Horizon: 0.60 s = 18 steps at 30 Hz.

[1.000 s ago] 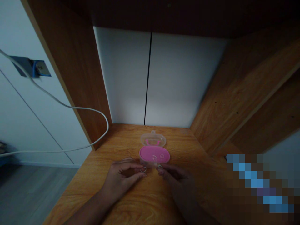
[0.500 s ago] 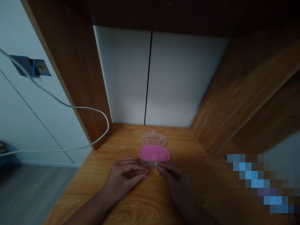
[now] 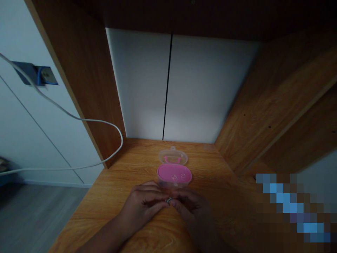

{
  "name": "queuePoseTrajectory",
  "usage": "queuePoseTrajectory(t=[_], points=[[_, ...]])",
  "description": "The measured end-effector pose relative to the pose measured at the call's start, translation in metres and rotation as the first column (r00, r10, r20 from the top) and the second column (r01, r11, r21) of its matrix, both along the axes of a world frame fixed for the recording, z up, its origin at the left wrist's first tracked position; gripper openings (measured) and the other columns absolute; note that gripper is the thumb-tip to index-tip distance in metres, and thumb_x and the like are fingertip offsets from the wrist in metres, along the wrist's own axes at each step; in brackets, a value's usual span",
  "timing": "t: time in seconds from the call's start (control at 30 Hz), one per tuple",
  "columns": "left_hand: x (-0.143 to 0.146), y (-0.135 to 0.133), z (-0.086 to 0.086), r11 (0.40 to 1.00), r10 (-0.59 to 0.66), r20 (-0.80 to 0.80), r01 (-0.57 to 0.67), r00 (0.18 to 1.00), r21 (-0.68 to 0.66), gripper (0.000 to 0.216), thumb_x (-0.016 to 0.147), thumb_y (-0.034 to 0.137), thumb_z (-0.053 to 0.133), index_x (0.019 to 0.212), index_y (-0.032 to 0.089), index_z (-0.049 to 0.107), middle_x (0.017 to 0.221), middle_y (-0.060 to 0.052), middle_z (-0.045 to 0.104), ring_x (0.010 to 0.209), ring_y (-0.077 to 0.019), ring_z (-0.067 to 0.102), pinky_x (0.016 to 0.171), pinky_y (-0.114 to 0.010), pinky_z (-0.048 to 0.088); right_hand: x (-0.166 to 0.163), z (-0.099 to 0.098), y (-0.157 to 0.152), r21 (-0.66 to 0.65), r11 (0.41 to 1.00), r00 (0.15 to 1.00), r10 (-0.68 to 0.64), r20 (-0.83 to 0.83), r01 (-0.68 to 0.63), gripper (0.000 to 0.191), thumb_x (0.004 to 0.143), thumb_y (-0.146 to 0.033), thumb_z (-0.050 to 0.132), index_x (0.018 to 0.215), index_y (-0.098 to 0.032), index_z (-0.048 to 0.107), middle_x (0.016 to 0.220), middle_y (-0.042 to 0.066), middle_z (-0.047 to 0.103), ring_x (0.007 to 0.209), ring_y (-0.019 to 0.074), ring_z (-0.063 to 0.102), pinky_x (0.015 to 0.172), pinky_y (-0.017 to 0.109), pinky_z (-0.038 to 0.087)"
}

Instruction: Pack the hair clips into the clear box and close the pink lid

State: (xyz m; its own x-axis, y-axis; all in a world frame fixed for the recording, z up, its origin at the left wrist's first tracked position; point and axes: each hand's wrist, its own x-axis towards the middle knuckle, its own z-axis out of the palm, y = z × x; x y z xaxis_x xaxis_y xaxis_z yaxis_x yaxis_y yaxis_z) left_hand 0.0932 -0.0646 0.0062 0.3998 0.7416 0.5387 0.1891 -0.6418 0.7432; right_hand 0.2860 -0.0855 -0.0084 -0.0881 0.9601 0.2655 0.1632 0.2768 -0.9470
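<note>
My left hand (image 3: 140,202) and my right hand (image 3: 195,209) meet just in front of a small plastic box. Between their pinched fingertips is a small ring (image 3: 168,200), partly hidden by the fingers. Whether a second ring is there too, I cannot make out. The oval box (image 3: 163,184) has clear walls and a pink inside (image 3: 171,169). Thin pale rings lie on the pink surface, one group at the middle (image 3: 174,177) and one at the right (image 3: 183,176). Behind, the clear lid (image 3: 172,152) with a pink handle is folded back open.
The wooden tabletop (image 3: 110,207) sits between a left wooden panel (image 3: 92,105) and a right one (image 3: 252,116), before a white back wall (image 3: 205,88). A white cable (image 3: 122,137) loops over the left panel. A blurred patch (image 3: 289,207) covers the right side.
My hands have come together and slightly nearer to me. The ring in my left fingertips and the small thing in my right fingertips, formerly apart, now meet.
</note>
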Motion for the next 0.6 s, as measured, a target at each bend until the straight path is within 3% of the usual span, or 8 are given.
queuePoseTrajectory(t=[0.13, 0.27, 0.6], points=[[0.0017, -0.0012, 0.0025, 1.0, -0.028, -0.004, 0.028, 1.0, -0.01, 0.014, 0.084, 0.017, 0.073, 0.093, 0.025, 0.08, 0.081, -0.005, 0.077, 0.077, -0.0181, 0.069, 0.07, -0.027, 0.055, 0.0011, -0.0006, 0.0016, -0.005, 1.0, 0.997, 0.007, 0.083, -0.006, 0.004, 0.081, -0.025, 0.072, 0.079, -0.022, 0.074, 0.081, 0.001, 0.073, 0.076, 0.0168, 0.068, 0.072, 0.026, 0.052], [0.0019, 0.0006, 0.005, 0.997, -0.012, 0.032, 0.015, 0.999, -0.071, 0.014, 0.081, 0.02, 0.076, 0.094, 0.025, 0.079, 0.084, -0.005, 0.078, 0.078, -0.0187, 0.07, 0.073, -0.029, 0.055, 0.0, -0.0033, 0.0005, -0.035, 0.999, 0.998, 0.012, 0.065, -0.009, 0.012, 0.084, -0.028, 0.068, 0.075, -0.02, 0.07, 0.075, 0.001, 0.069, 0.069, 0.0151, 0.063, 0.066, 0.025, 0.049], [0.0027, 0.001, 0.0044, 0.992, -0.031, 0.052, 0.038, 0.998, -0.124, 0.008, 0.083, 0.018, 0.071, 0.081, 0.021, 0.077, 0.077, -0.005, 0.076, 0.074, -0.0184, 0.068, 0.071, -0.03, 0.053, 0.0013, 0.0008, -0.0026, 0.133, 0.99, 0.996, 0.028, 0.079, -0.039, 0.008, 0.082, -0.024, 0.072, 0.074, -0.022, 0.069, 0.07, -0.001, 0.066, 0.062, 0.013, 0.06, 0.058, 0.024, 0.048]])
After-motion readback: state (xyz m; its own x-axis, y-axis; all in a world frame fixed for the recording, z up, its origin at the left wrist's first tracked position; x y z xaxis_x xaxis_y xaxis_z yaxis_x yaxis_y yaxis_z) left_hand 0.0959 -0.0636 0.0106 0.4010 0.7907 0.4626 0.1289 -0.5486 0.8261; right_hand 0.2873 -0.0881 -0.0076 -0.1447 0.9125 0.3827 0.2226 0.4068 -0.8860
